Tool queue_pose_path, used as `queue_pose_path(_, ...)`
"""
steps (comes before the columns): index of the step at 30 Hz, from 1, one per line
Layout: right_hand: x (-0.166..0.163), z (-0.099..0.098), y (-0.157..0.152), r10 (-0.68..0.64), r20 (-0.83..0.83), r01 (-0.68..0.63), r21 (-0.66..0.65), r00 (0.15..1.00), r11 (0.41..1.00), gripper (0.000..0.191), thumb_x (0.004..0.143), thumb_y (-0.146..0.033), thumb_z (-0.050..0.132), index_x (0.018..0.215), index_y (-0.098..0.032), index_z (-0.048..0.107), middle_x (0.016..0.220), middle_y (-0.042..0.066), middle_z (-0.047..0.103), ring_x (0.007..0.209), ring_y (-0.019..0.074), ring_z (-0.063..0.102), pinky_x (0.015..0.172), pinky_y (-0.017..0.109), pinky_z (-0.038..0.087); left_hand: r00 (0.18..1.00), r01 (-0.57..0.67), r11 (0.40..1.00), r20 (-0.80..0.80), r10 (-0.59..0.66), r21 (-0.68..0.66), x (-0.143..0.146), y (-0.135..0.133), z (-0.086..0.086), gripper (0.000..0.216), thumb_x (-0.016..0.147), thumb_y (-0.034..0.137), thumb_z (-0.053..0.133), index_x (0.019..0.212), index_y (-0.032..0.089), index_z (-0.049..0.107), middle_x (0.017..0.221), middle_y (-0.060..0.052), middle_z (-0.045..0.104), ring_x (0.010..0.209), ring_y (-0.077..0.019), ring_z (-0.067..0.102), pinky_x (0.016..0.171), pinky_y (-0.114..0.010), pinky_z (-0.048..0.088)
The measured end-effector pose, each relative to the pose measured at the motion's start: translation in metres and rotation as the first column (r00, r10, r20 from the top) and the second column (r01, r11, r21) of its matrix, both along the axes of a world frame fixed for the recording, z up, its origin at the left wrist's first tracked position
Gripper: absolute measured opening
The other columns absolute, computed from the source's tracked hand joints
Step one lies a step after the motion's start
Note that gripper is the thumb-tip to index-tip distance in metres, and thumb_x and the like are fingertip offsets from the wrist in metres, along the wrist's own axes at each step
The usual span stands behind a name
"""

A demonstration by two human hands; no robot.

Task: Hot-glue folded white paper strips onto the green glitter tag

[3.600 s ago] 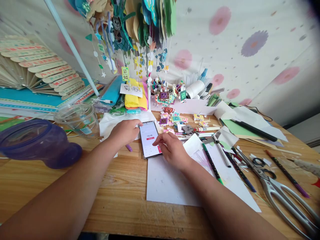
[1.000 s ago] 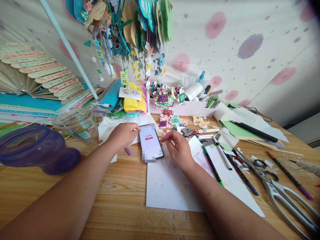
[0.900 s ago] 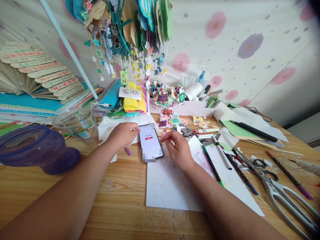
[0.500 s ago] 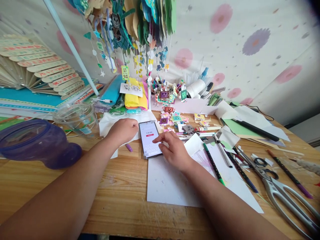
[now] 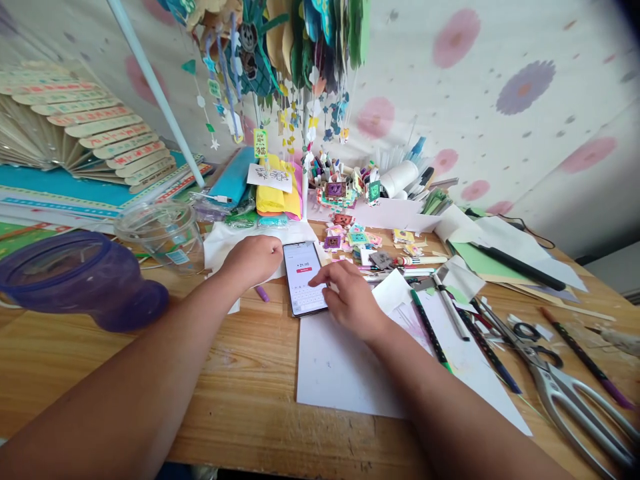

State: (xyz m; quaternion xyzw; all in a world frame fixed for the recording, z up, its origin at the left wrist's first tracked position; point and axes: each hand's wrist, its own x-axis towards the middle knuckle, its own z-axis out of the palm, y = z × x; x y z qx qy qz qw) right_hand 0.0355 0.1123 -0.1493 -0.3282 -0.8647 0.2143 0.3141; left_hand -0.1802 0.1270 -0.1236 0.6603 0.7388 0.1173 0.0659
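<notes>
A smartphone (image 5: 301, 275) lies flat on the wooden table (image 5: 240, 393), its screen lit with a keypad. My left hand (image 5: 253, 259) rests curled against the phone's left edge and steadies it. My right hand (image 5: 346, 293) hovers over the phone's right side, index finger stretched out onto the screen and the other fingers loosely bent. A white sheet of paper (image 5: 340, 363) lies under my right wrist.
A purple jug (image 5: 80, 280) and a clear plastic cup (image 5: 163, 233) stand at the left. Pens (image 5: 427, 327), pencils and large scissors (image 5: 570, 393) lie at the right. Small coloured paper pieces (image 5: 355, 237) lie behind the phone. Paper decorations (image 5: 280, 47) hang overhead.
My right hand came back from beside the phone and its index finger now touches the screen. The view shifted slightly. My left hand stayed at the phone's edge.
</notes>
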Motion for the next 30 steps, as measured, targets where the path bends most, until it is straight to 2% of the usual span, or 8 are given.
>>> queue_pose_path(3, 0.007, -0.001, 0.005, -0.076, -0.010, 0.076, 0.000, 0.997, 0.997, 0.027, 0.072, -0.002, 0.046, 0.085, -0.020, 0.061, 0.088, 0.005, 0.067, 0.089, 0.0240, 0.055, 0.083, 0.040, 0.043, 1.000, 0.007, 1.000, 0.005, -0.007, -0.001, -0.001, 0.001, -0.001, 0.026, 0.076, 0.021, 0.043, 0.071, 0.023, 0.068, 0.082, -0.003, 0.073, 0.078, -0.0222, 0.064, 0.062, -0.029, 0.042)
queue_pose_path(15, 0.002, -0.005, 0.005, -0.052, 0.051, 0.051, 0.024, 0.997, 0.998, 0.029, 0.071, -0.004, 0.047, 0.088, -0.021, 0.062, 0.089, 0.006, 0.067, 0.090, 0.0244, 0.055, 0.086, 0.041, 0.040, 1.000, 0.007, 1.000, 0.023, -0.007, 0.007, -0.002, 0.000, -0.002, 0.027, 0.076, 0.021, 0.043, 0.071, 0.023, 0.069, 0.081, -0.004, 0.073, 0.077, -0.0232, 0.064, 0.063, -0.030, 0.043)
queue_pose_path(23, -0.007, -0.002, -0.001, 0.014, 0.089, -0.017, 0.039, 0.996, 0.999, 0.033, 0.070, -0.004, 0.048, 0.095, -0.020, 0.061, 0.095, 0.007, 0.068, 0.095, 0.0246, 0.054, 0.088, 0.041, 0.040, 1.000, 0.004, 1.000, 0.018, -0.004, 0.011, -0.001, -0.001, 0.001, 0.026, 0.076, 0.022, 0.043, 0.073, 0.023, 0.069, 0.080, -0.004, 0.073, 0.078, -0.0229, 0.064, 0.064, -0.030, 0.042)
queue_pose_path(30, -0.008, -0.003, -0.001, -0.022, 0.122, 0.016, 0.048, 0.992, 0.999, 0.031, 0.070, -0.004, 0.048, 0.093, -0.021, 0.062, 0.091, 0.007, 0.066, 0.093, 0.0256, 0.054, 0.087, 0.042, 0.040, 1.000, -0.002, 1.000, 0.013, 0.002, 0.009, 0.000, -0.002, 0.002, 0.026, 0.076, 0.021, 0.043, 0.072, 0.023, 0.069, 0.081, -0.004, 0.073, 0.077, -0.0222, 0.064, 0.063, -0.030, 0.042)
